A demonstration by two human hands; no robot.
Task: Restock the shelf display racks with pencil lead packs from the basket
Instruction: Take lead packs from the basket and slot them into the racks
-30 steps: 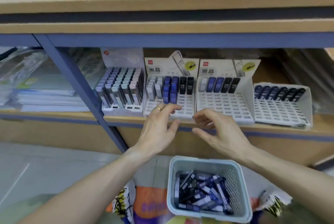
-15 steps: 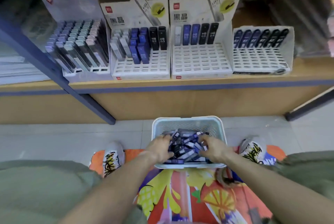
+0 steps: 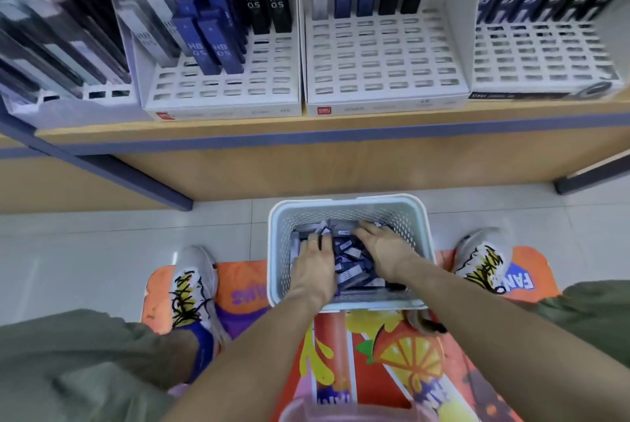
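Observation:
A pale grey perforated basket (image 3: 347, 205) stands on the floor between my feet, holding a loose heap of blue, black and white pencil lead packs (image 3: 353, 256). Both hands are inside it. My left hand (image 3: 313, 263) lies on the left side of the heap with its fingers stretched forward. My right hand (image 3: 387, 248) rests on the right side, fingers spread over the packs. On the shelf above stand white display racks: a nearly full rack (image 3: 68, 104) at the left, a partly filled rack (image 3: 221, 101), and a rack (image 3: 385, 94) with only its back row filled.
A fourth rack (image 3: 542, 81) at the right holds one back row of dark packs. The wooden shelf edge (image 3: 341, 135) runs above the basket, and a blue diagonal strut (image 3: 112, 169) slants down at the left. A bright orange mat (image 3: 392, 353) covers the tiled floor under my shoes.
My hands dropped from the racks into the basket and have now pushed further into the heap. The view has tilted down and moved closer to the shelf.

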